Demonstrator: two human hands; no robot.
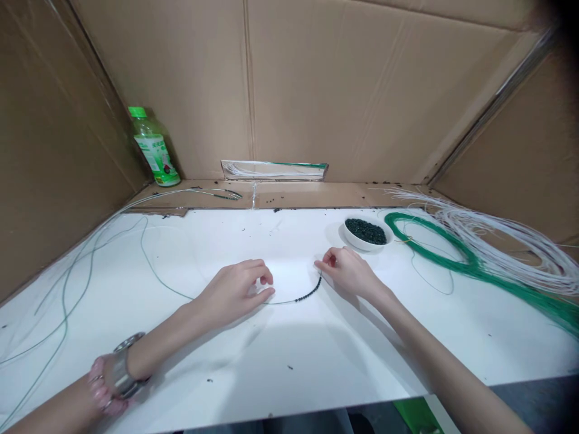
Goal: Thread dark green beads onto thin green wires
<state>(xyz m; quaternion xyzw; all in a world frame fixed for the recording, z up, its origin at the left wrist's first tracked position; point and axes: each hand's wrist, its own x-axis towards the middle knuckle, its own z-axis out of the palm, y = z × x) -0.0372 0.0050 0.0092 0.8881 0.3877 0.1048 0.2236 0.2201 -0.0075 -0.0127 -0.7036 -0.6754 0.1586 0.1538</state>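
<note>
On the white table, two hands hold one beaded strand.

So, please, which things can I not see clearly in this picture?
All in the head view:
Thread beneath the left hand: hidden by that hand.
Thread end at the right hand: hidden by its fingers.
Small print on the bottle: blurred.
Green bundle, far end: cut off by right edge.
</note>
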